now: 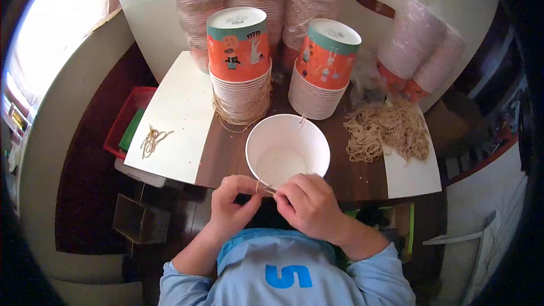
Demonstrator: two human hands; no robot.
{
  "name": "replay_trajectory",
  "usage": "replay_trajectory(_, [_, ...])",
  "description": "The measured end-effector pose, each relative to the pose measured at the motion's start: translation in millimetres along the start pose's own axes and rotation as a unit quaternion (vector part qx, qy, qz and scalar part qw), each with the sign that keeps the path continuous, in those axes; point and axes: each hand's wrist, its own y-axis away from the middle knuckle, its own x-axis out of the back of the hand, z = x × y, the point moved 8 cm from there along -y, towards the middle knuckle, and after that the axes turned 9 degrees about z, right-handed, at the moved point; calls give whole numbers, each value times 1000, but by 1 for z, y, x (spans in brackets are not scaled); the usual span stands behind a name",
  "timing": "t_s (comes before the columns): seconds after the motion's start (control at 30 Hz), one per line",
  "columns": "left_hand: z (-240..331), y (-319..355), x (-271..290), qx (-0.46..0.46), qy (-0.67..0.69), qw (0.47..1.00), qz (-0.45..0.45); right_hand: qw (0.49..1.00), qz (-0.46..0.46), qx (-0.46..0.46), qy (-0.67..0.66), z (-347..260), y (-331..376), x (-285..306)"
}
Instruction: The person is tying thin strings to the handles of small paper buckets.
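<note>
A white paper cup (287, 148) stands open-mouthed on the dark table, right in front of me. My left hand (231, 204) and my right hand (309, 204) meet at its near rim. Both pinch a thin tan string (264, 186) that loops up from the rim between my fingertips. Another bit of string pokes out at the cup's far rim. Two upside-down stacks of orange printed cups stand behind it: the left stack (239, 62) with strings hanging around its base, and the right stack (321, 68).
A heap of loose tan strings (385, 130) lies at the right, partly on a white sheet (411, 175). A small string bundle (152, 139) rests on a white sheet at the left. Plastic-wrapped cup sleeves (419, 51) lean at the back. A red bin (127, 119) sits below the table's left edge.
</note>
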Motion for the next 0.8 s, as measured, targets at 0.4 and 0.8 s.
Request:
replay_trajectory(0.4, [-41,16,-9,129,154,978,64,989,78,-111,51,14,44,-31])
replay_trajectory(0.8, [-50,22,4,111,140,978,104,814,24,-399,-422,51,61,-84])
